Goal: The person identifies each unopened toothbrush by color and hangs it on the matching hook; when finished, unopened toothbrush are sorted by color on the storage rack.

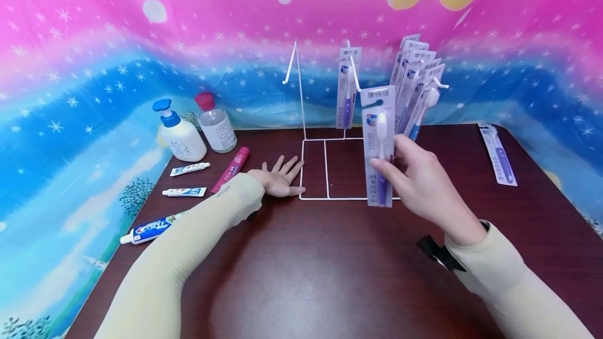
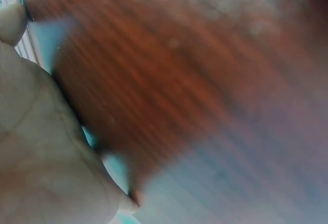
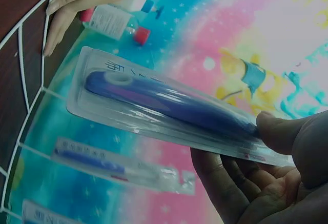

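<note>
My right hand [image 1: 419, 177] pinches a packaged purple-handled toothbrush [image 1: 378, 145] between thumb and fingers. The pack stands upright, its slotted top close to the tip of the middle hook of a white wire rack [image 1: 326, 169]; whether they touch I cannot tell. In the right wrist view the thumb presses one face of the toothbrush pack [image 3: 169, 103], with fingers behind it. Spread out, my left hand [image 1: 280, 179] rests at the left edge of the rack's base. Packaged toothbrushes hang on the middle hook [image 1: 347, 93] and, several together, on the right hook [image 1: 414, 80]. The left hook [image 1: 289, 67] is bare.
Left on the dark table stand a pump bottle [image 1: 181, 137] and a red-capped bottle [image 1: 218, 127]. Near them lie a pink tube [image 1: 231, 170], two small white tubes [image 1: 189, 169] and a Crest toothpaste tube [image 1: 153, 229]. Another packaged toothbrush [image 1: 498, 155] lies far right.
</note>
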`<control>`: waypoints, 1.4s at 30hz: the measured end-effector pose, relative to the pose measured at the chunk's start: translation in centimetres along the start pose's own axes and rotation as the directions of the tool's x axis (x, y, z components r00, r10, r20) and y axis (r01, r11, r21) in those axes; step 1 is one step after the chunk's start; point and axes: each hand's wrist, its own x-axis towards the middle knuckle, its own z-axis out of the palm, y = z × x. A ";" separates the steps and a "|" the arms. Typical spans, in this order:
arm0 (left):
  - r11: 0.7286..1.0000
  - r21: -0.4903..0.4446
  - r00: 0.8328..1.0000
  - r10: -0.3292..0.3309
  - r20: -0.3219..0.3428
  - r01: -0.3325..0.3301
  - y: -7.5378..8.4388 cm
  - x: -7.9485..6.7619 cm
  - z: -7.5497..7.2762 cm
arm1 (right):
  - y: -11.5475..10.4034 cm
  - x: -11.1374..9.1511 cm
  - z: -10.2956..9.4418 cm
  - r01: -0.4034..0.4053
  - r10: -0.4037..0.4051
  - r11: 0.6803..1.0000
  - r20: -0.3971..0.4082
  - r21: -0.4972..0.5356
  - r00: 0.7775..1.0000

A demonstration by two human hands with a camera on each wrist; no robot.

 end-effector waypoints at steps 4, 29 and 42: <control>1.000 -0.005 1.000 0.013 -0.009 -0.013 0.1 -0.4 -0.1 | 0.6 2.0 0.8 -0.003 0.003 1.000 0.005 0.004 1.000; 0.999 -0.025 1.000 0.020 -0.010 -0.020 -0.3 0.3 0.3 | 3.5 6.8 3.2 -0.170 0.170 0.985 0.016 -0.006 0.985; 1.000 -0.014 1.000 0.002 -0.001 -0.002 -0.4 0.6 0.4 | 5.8 11.6 4.9 -0.284 0.284 0.959 0.004 0.008 0.959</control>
